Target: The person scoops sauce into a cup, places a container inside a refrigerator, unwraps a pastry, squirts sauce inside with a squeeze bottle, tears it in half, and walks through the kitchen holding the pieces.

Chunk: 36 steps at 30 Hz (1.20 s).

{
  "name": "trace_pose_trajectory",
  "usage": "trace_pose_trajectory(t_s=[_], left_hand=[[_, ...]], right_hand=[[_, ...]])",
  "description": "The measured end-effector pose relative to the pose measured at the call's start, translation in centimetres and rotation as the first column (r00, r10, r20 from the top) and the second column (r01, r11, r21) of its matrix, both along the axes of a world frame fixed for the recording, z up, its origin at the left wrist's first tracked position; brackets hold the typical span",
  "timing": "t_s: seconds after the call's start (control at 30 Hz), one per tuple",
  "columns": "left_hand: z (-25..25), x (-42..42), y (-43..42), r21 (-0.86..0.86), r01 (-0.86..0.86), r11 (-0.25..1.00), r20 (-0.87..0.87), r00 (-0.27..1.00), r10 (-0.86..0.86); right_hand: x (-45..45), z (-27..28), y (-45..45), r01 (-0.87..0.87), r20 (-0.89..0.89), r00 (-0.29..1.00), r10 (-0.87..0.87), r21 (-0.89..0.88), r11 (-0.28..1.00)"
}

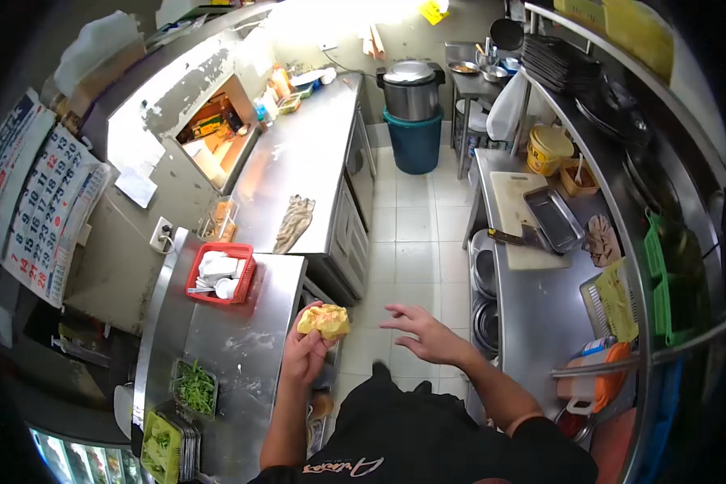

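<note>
A lumpy yellow piece of food with orange patches (pixel 324 320) rests in my left hand (pixel 304 352), held between thumb and fingers above the right edge of the left steel counter (pixel 258 363). What kind of food it is, I cannot tell. To the right of it, my right hand (pixel 424 334) is held in the air over the tiled floor, fingers spread and pointing left. Nothing is in that hand, and a gap separates it from the yellow piece.
A red basket (pixel 246 284) with white items and a container of green leaves (pixel 194 389) are on the left counter. Along the right counter are a cutting board (pixel 512 194), a metal tray (pixel 554 219) and a knife (pixel 506 236). A large pot (pixel 411 93) stands behind.
</note>
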<state>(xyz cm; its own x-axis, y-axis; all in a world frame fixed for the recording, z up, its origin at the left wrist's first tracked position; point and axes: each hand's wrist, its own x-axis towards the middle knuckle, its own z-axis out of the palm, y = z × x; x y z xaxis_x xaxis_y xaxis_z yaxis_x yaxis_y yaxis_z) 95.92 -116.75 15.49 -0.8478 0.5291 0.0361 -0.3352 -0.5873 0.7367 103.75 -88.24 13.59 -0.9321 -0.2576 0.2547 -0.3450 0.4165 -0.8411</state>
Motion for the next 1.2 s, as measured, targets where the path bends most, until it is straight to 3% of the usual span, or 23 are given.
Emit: trace_pose_trajectory(t_s=[0.17,0.3,0.43,0.5,0.6,0.73,0.87,1.0,1.1,1.2], left_hand=[[-1.8,-6.7,3.4,-0.025,-0.035,0.999,0.034,0.999,0.036],[-4.8,-13.7,5.0,-0.052,-0.045,0.998,0.044,0.998,0.047],[-6.2,-22.9,10.3,-0.093,0.010,0.996,0.129,0.992,0.002],[-5.7,-28.0,13.9,-0.064,0.097,0.993,0.111,0.990,-0.089],[-4.9,-35.0,20.0,-0.066,0.221,0.973,0.047,0.975,-0.219],[-2.5,-42.4,28.6,-0.028,0.431,0.902,0.016,0.902,-0.431],[-1.9,-47.5,35.3,0.021,0.584,0.812,0.015,0.811,-0.584],[-4.0,-53.0,39.8,-0.078,0.579,0.812,0.013,0.815,-0.579],[-6.8,-58.3,40.9,-0.151,0.541,0.828,0.119,0.841,-0.528],[-5.4,-63.0,41.1,-0.262,0.441,0.858,0.158,0.897,-0.413]], right_hand=[[-9.2,1.1,2.5,-0.046,-0.042,0.998,0.048,0.037,0.998],[-14.8,-1.8,6.9,0.027,0.030,0.999,-0.033,0.157,0.987],[-17.7,-5.8,12.8,0.058,0.232,0.965,-0.119,0.254,0.965],[-19.1,-6.6,15.9,0.063,0.391,0.902,-0.182,0.299,0.952],[-20.5,-7.0,18.0,0.395,0.232,0.862,-0.451,0.251,0.884],[-25.6,-6.9,21.5,0.457,0.248,0.808,-0.535,0.309,0.834],[-31.1,-7.8,24.2,0.583,0.242,0.746,-0.621,0.214,0.784],[-34.9,-15.7,29.1,0.492,0.309,0.719,-0.623,0.407,0.769],[-39.2,-16.3,33.2,0.447,0.394,0.692,-0.605,0.425,0.787],[-45.7,-15.0,37.9,0.439,0.418,0.702,-0.576,0.383,0.813]])
